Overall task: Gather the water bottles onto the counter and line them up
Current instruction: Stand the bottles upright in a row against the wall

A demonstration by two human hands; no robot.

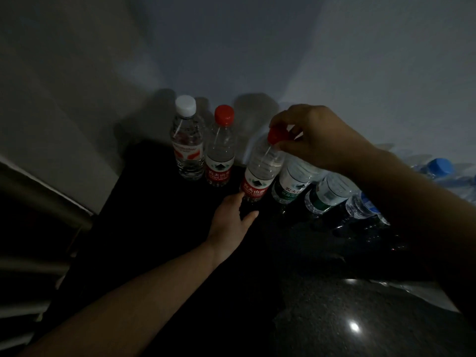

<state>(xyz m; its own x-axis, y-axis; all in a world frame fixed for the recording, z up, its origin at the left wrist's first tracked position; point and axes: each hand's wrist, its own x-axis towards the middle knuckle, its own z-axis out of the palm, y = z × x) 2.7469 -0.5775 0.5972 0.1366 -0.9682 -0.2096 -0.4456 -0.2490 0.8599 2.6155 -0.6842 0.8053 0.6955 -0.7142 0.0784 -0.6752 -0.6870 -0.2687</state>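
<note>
The counter (334, 305) is dark and polished, and a row of bottles stands along its back edge, against the wall (231, 47). Nearest to the back left corner is the white-cap bottle (186, 148), upright, and just beside it on the right is the red-cap bottle (221, 153), also upright. Third in the row is the held bottle (260, 171), with a red label and a red cap; it stands a little forward of the first two and its top leans to the right. The left hand (231, 217) grips its lower part, below the label, with thumb and fingers curled around it. The right hand (316, 135) comes from above and pinches the red cap with bent fingers. The base is lost in the dark, so I cannot tell if it rests on the counter. Further right along the back edge come the green bottle (291, 184), touching or nearly touching the held bottle, then the second green bottle (327, 194), then the blue bottle (363, 206), partly hidden behind the right forearm. Near the back right corner a blue cap (439, 166) shows among more clear bottles, too blurred to count
</note>
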